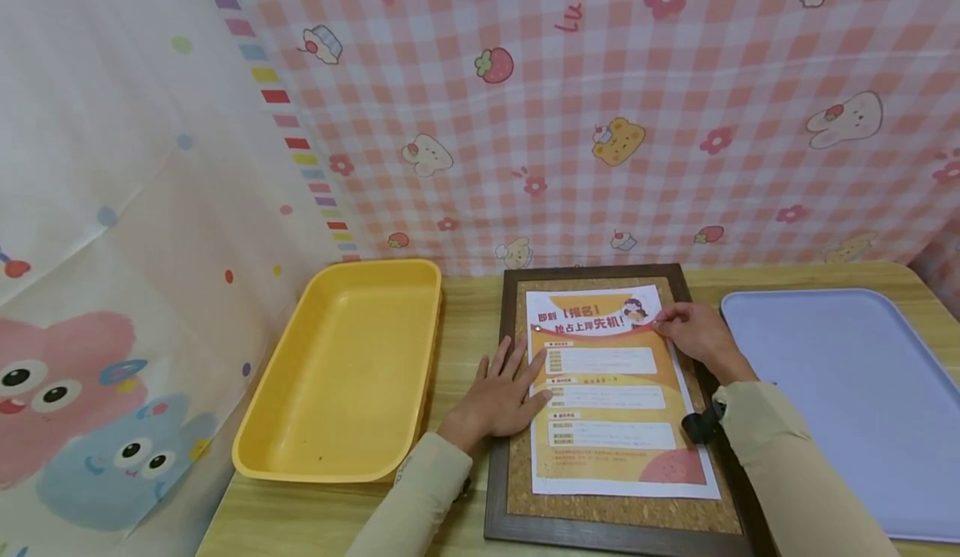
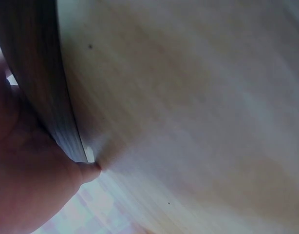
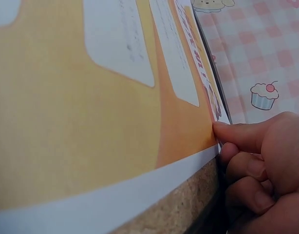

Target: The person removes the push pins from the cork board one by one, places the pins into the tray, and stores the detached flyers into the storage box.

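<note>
Left hand point(image 1: 498, 397) spread flat over poster point(image 1: 611, 457) and corkboard frame point(image 1: 592, 535); right hand point(image 1: 701, 338), fingers curled, pinches poster's upper right edge.

Soft light, faint shadows, blurred left-wrist view

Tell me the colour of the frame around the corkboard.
Dark brown; the frame shows best in the head view.
</note>
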{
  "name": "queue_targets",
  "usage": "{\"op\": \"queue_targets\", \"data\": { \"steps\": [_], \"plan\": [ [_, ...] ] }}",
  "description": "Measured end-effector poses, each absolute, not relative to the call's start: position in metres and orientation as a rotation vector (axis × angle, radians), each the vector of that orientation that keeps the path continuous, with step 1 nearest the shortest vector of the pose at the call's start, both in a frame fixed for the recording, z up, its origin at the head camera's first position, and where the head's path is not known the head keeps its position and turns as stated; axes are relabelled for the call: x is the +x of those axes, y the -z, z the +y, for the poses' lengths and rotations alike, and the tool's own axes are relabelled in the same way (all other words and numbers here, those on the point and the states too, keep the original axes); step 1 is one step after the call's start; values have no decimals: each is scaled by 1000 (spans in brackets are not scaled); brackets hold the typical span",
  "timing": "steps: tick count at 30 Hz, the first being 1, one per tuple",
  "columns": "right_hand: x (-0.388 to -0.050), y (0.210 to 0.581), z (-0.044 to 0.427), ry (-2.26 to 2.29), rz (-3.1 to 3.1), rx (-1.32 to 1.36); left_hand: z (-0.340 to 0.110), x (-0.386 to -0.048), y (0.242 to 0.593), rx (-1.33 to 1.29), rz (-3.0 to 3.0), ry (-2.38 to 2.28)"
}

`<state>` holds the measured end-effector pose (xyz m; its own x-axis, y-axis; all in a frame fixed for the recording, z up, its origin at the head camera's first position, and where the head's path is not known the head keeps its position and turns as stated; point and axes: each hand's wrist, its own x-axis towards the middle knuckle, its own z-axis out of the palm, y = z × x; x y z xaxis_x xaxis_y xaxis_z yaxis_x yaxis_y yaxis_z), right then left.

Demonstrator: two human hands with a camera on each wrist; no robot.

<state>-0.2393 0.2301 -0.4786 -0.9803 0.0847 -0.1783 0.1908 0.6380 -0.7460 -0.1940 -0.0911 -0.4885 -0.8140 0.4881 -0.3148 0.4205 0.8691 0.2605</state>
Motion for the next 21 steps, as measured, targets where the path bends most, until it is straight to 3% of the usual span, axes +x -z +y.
{"op": "queue_targets", "data": {
  "steps": [21],
  "plan": [
    [-239,479,230,1287,2709,250,-90,-195,487,670,2647,-243]
  ]
}}
